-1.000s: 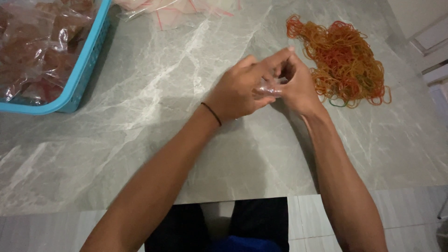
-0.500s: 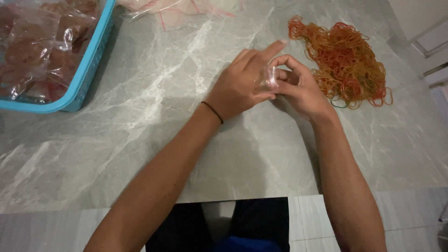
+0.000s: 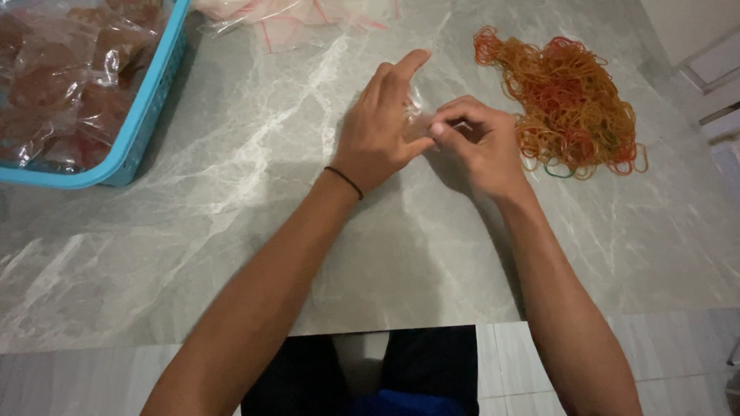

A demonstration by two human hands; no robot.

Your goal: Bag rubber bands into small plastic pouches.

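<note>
The left hand [image 3: 381,131] and the right hand [image 3: 478,142] meet over the grey tabletop [image 3: 254,231], both pinching a small clear plastic bag [image 3: 416,108] between fingertips to keep it up, with the rubber band pile [image 3: 566,100] close by for grabbing.

Clear plastic bags of dark brown contents [image 3: 65,85] are heaped in a blue plastic basket [image 3: 142,131] at far left; empty clear bags with red edging [image 3: 297,19] are spread beside it.

Looks like a home kitchen: grey marble-look counter [image 3: 254,231], blue basket [image 3: 150,115] of bagged food upper left, rubber bands [image 3: 570,100] upper right.
</note>
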